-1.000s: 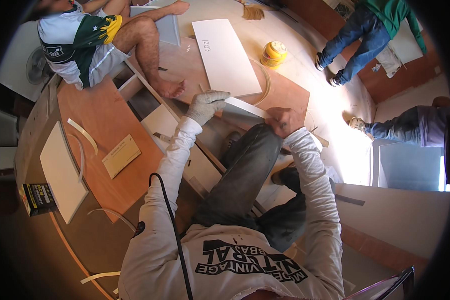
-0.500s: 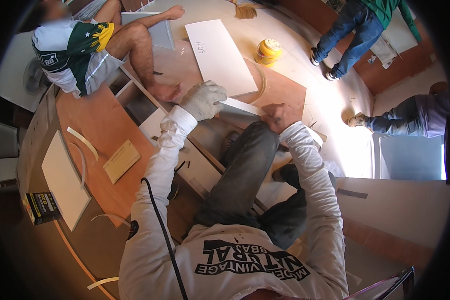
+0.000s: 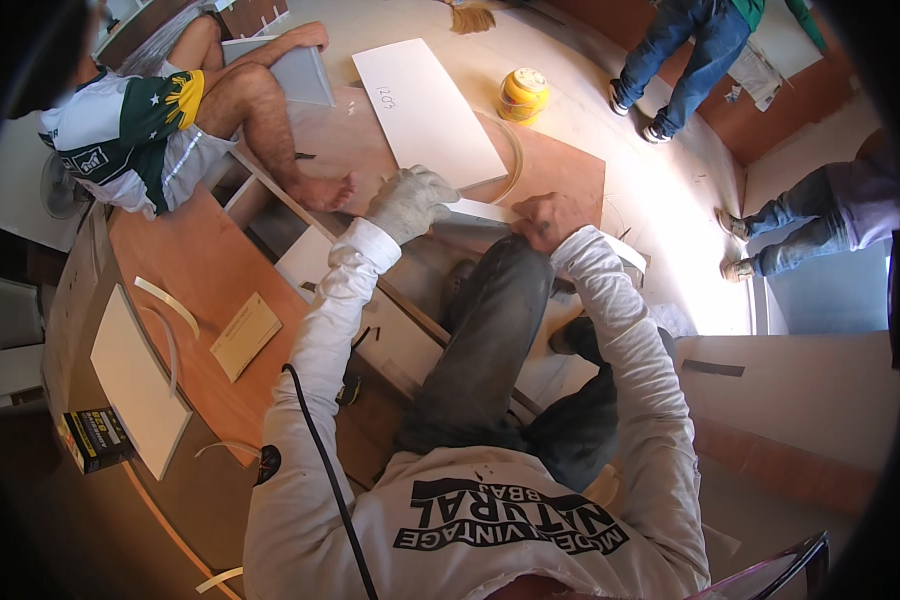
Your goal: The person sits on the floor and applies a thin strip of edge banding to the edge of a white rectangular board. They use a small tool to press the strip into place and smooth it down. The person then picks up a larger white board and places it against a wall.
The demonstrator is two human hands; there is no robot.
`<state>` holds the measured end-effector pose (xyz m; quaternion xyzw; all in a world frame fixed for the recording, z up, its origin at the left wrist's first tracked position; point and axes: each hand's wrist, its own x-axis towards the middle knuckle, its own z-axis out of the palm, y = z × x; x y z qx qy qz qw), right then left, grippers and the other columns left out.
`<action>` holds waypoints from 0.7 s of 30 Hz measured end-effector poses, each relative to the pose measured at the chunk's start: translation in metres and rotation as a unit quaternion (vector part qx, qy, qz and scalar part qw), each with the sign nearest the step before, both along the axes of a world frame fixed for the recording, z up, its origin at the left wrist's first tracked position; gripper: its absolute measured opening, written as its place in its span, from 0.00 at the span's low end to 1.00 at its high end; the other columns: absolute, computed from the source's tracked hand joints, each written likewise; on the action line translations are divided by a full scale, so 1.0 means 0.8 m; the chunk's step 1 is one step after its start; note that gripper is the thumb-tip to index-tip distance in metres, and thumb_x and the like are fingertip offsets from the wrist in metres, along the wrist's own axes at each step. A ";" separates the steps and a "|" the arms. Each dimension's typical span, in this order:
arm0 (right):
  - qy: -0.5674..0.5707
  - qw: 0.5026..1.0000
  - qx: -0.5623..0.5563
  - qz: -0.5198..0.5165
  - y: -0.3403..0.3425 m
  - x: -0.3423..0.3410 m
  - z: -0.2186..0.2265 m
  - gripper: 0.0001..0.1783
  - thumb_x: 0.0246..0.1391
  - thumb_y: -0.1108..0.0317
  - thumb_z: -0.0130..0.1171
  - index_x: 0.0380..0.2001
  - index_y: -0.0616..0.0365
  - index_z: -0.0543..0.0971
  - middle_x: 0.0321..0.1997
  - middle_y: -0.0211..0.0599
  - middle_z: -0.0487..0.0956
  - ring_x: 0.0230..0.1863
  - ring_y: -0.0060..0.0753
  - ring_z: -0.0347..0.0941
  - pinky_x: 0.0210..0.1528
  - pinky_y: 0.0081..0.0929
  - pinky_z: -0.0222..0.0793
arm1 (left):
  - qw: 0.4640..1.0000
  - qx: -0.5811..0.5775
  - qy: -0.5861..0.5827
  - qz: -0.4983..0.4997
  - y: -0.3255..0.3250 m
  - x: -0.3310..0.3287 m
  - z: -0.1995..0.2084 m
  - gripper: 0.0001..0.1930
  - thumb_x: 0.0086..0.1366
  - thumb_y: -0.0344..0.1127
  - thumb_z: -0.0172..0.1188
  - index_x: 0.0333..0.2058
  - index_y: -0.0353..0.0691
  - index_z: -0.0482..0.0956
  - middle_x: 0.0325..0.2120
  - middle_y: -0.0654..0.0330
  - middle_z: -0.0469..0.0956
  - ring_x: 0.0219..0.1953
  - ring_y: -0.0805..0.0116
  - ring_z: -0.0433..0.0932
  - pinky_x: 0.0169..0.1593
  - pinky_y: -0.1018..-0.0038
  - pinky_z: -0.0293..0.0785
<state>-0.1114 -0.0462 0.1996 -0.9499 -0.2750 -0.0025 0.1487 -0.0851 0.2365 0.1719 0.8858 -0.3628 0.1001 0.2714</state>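
A white panel (image 3: 478, 212) is held edge-up above my raised knee, its narrow edge facing me. My left hand (image 3: 410, 203), in a pale work glove, grips the panel's left end with bent fingers. My bare right hand (image 3: 550, 220) is closed around the right end, by the knee. The panel's lower part is hidden behind my knee. Just beyond it a larger white board (image 3: 432, 115) with handwriting lies on a reddish-brown wooden sheet (image 3: 570, 170). A coil of pale edging strip (image 3: 516, 165) rests beside that board.
A person in a green and white shirt (image 3: 135, 130) sits at the left, bare foot near my glove. Two more people stand at the right, in jeans (image 3: 685, 60) and blue trousers (image 3: 805, 220). A yellow tub (image 3: 523, 95), cardboard piece (image 3: 245, 337), white board (image 3: 142, 385) and black box (image 3: 97, 440) lie around.
The panel has tilted, so less of its grey face shows. Both hands keep their hold. The person at the far right has shifted their feet, and both shoes now show.
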 end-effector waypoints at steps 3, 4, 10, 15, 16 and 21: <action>0.013 1.000 -0.007 -0.013 -0.003 0.002 -0.005 0.15 0.47 0.59 0.64 0.37 0.53 0.84 0.33 0.48 0.82 0.39 0.53 0.79 0.44 0.45 0.74 | 1.000 -0.026 -0.009 -0.009 0.000 0.005 -0.008 0.12 0.50 0.33 0.67 0.36 0.41 0.85 0.37 0.60 0.82 0.45 0.58 0.78 0.51 0.65 0.73; 0.019 1.000 -0.014 -0.019 -0.004 0.004 -0.007 0.15 0.48 0.59 0.64 0.38 0.52 0.84 0.34 0.48 0.82 0.39 0.53 0.79 0.44 0.45 0.74 | 0.999 -0.034 -0.017 -0.015 0.000 0.007 -0.011 0.12 0.50 0.33 0.67 0.35 0.40 0.85 0.36 0.59 0.83 0.44 0.58 0.78 0.51 0.65 0.74; 0.021 0.998 -0.052 -0.013 0.000 0.007 0.012 0.18 0.48 0.60 0.64 0.41 0.59 0.84 0.38 0.46 0.83 0.41 0.53 0.79 0.47 0.40 0.74 | 0.999 -0.034 -0.030 0.000 -0.004 0.007 -0.020 0.12 0.51 0.32 0.66 0.36 0.41 0.85 0.37 0.60 0.83 0.44 0.57 0.78 0.50 0.64 0.74; 0.026 0.999 -0.041 -0.013 -0.010 0.014 -0.003 0.18 0.49 0.56 0.64 0.42 0.52 0.84 0.38 0.46 0.83 0.42 0.51 0.79 0.47 0.42 0.74 | 0.998 -0.003 -0.033 0.047 -0.016 -0.003 -0.016 0.13 0.53 0.32 0.66 0.39 0.44 0.84 0.38 0.61 0.82 0.45 0.57 0.77 0.52 0.62 0.72; 0.024 0.999 -0.039 -0.013 -0.012 0.015 -0.006 0.18 0.50 0.55 0.63 0.42 0.50 0.84 0.37 0.46 0.83 0.43 0.50 0.79 0.47 0.43 0.74 | 0.998 -0.001 -0.030 0.048 -0.016 -0.003 -0.017 0.13 0.53 0.32 0.66 0.39 0.44 0.84 0.39 0.61 0.81 0.45 0.57 0.76 0.52 0.61 0.72; 0.021 0.999 -0.028 -0.005 -0.015 0.002 0.013 0.18 0.53 0.54 0.61 0.44 0.50 0.84 0.39 0.46 0.83 0.44 0.51 0.79 0.49 0.41 0.74 | 0.998 0.011 -0.041 0.048 -0.014 -0.007 -0.018 0.12 0.53 0.33 0.65 0.38 0.45 0.83 0.40 0.63 0.81 0.46 0.59 0.76 0.52 0.62 0.71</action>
